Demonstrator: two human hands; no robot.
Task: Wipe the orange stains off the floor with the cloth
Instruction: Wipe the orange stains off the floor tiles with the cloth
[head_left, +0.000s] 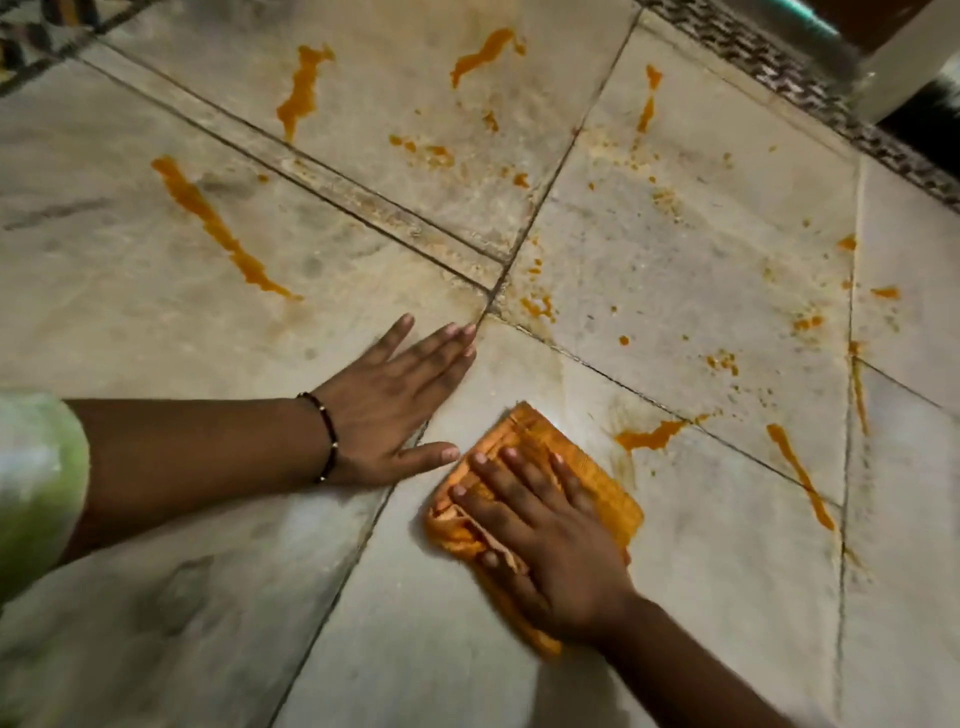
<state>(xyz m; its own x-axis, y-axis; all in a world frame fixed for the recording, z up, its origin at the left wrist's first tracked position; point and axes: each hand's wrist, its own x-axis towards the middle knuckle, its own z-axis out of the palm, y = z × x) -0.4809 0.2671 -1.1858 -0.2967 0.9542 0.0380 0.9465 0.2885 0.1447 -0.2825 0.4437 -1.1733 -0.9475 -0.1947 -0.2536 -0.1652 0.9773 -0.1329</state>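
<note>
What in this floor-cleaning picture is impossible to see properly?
Head view only:
- The floor under the cloth: covered by it and the right hand, so any stain there is hidden.
- The white object at top right: cut off by the picture's edge, blurred.
- The floor under the left hand, which lies flat on it.
- The green sleeve: blurred, cut off at the left edge.

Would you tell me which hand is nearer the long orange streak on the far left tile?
Left. The left hand lies flat on the floor just below the streak; the right hand presses the cloth farther off, down to the right.
</note>
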